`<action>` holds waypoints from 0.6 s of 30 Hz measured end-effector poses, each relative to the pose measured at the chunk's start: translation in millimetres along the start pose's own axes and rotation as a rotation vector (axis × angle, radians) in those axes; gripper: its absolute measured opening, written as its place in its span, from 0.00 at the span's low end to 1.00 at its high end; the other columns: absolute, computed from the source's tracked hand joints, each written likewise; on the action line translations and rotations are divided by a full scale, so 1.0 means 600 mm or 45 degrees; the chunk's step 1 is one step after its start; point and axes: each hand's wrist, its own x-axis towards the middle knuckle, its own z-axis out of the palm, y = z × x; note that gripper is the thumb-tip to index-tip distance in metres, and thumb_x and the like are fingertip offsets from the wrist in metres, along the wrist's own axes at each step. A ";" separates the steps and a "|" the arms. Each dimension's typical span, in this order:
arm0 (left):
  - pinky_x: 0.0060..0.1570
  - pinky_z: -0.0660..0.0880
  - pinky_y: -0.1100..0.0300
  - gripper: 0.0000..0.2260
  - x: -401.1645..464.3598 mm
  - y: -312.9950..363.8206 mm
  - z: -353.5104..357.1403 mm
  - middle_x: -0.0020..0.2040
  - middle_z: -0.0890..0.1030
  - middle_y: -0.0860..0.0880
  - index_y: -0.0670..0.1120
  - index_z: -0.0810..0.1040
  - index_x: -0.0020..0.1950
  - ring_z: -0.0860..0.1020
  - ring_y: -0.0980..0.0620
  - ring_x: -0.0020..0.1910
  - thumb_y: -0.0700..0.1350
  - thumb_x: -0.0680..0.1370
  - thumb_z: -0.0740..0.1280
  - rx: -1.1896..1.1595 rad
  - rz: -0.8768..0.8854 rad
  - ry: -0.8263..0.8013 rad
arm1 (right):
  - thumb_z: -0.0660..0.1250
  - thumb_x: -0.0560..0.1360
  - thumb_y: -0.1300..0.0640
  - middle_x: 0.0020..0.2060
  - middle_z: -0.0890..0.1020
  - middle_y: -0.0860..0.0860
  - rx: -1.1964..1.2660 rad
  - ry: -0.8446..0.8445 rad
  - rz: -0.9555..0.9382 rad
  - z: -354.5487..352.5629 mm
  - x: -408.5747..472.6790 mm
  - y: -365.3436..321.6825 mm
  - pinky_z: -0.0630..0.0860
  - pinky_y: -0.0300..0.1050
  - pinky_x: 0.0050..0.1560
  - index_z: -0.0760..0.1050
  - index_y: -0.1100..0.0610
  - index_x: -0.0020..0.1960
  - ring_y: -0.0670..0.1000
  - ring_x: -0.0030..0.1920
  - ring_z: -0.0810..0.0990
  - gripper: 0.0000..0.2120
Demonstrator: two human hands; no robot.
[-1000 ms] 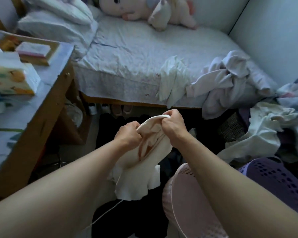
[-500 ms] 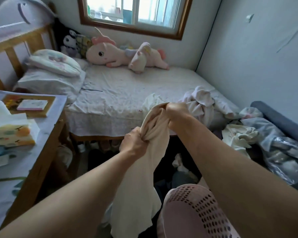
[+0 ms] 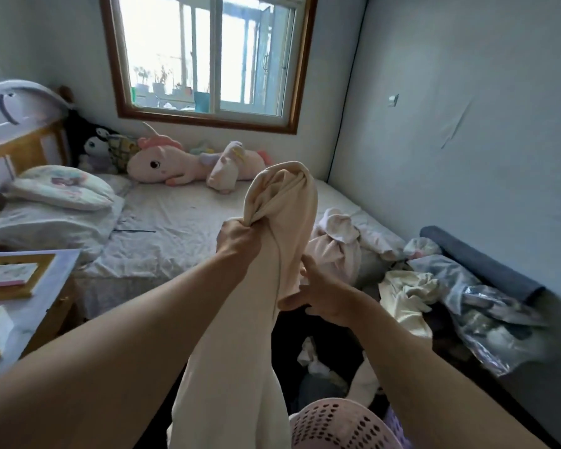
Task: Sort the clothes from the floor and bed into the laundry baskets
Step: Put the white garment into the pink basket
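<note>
A long cream garment (image 3: 282, 222) hangs in front of me, its top bunched above the bed. My left hand (image 3: 238, 239) is clenched on its upper part. Lower down, my right hand (image 3: 324, 296) pinches a fold at the garment's right edge. The garment's tail drops past my left forearm toward the floor. A pink perforated laundry basket (image 3: 334, 422) sits at the bottom, with a sliver of a purple basket (image 3: 394, 426) beside it. More pale clothes (image 3: 340, 241) lie heaped on the bed's near right corner.
The bed (image 3: 182, 228) holds pillows and a pink unicorn plush (image 3: 182, 163). A wooden desk (image 3: 46, 286) with a framed picture stands at left. Cream cloth (image 3: 405, 293), plastic-wrapped bedding (image 3: 486, 312) and a blue roll (image 3: 480, 260) lie along the right wall. Dark clothes cover the floor.
The view tilted up to the window. My left hand rose with the garment's bunched top; my right hand let go of the top and moved down to a lower fold.
</note>
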 end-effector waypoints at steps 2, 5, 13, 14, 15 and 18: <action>0.45 0.76 0.53 0.09 -0.005 0.037 0.028 0.42 0.79 0.44 0.46 0.79 0.39 0.77 0.45 0.42 0.49 0.76 0.66 -0.022 0.044 -0.028 | 0.76 0.66 0.65 0.69 0.65 0.47 -0.079 0.022 -0.083 -0.004 0.003 0.005 0.71 0.41 0.46 0.44 0.45 0.75 0.53 0.69 0.66 0.53; 0.37 0.71 0.59 0.10 -0.017 0.085 0.070 0.40 0.78 0.46 0.43 0.81 0.49 0.75 0.47 0.41 0.48 0.77 0.64 -0.056 0.100 -0.066 | 0.78 0.60 0.57 0.67 0.67 0.52 -0.167 0.236 -0.221 -0.022 0.001 -0.008 0.77 0.48 0.54 0.47 0.50 0.73 0.54 0.67 0.69 0.53; 0.29 0.68 0.68 0.11 -0.067 0.187 0.160 0.34 0.72 0.52 0.45 0.77 0.54 0.71 0.54 0.33 0.51 0.78 0.64 -0.250 0.116 -0.222 | 0.67 0.72 0.60 0.53 0.79 0.58 -0.419 0.849 -0.317 -0.163 -0.055 -0.057 0.75 0.52 0.53 0.69 0.61 0.62 0.59 0.54 0.78 0.20; 0.28 0.68 0.67 0.11 -0.077 0.204 0.172 0.34 0.71 0.52 0.45 0.76 0.55 0.70 0.55 0.32 0.51 0.78 0.63 -0.274 0.117 -0.247 | 0.66 0.72 0.60 0.50 0.79 0.58 -0.408 0.914 -0.318 -0.188 -0.068 -0.066 0.75 0.50 0.51 0.70 0.61 0.61 0.59 0.52 0.78 0.18; 0.29 0.69 0.66 0.12 -0.085 0.221 0.185 0.34 0.72 0.52 0.45 0.76 0.56 0.70 0.56 0.32 0.51 0.78 0.63 -0.304 0.118 -0.271 | 0.65 0.73 0.61 0.48 0.79 0.58 -0.390 0.976 -0.322 -0.213 -0.084 -0.077 0.74 0.50 0.48 0.71 0.61 0.59 0.59 0.50 0.77 0.15; 0.41 0.73 0.61 0.14 -0.109 0.267 0.220 0.36 0.73 0.52 0.44 0.76 0.58 0.72 0.55 0.35 0.51 0.78 0.64 -0.427 0.143 -0.343 | 0.64 0.72 0.62 0.46 0.79 0.60 -0.292 1.100 -0.367 -0.282 -0.128 -0.109 0.76 0.52 0.44 0.72 0.59 0.53 0.61 0.47 0.78 0.10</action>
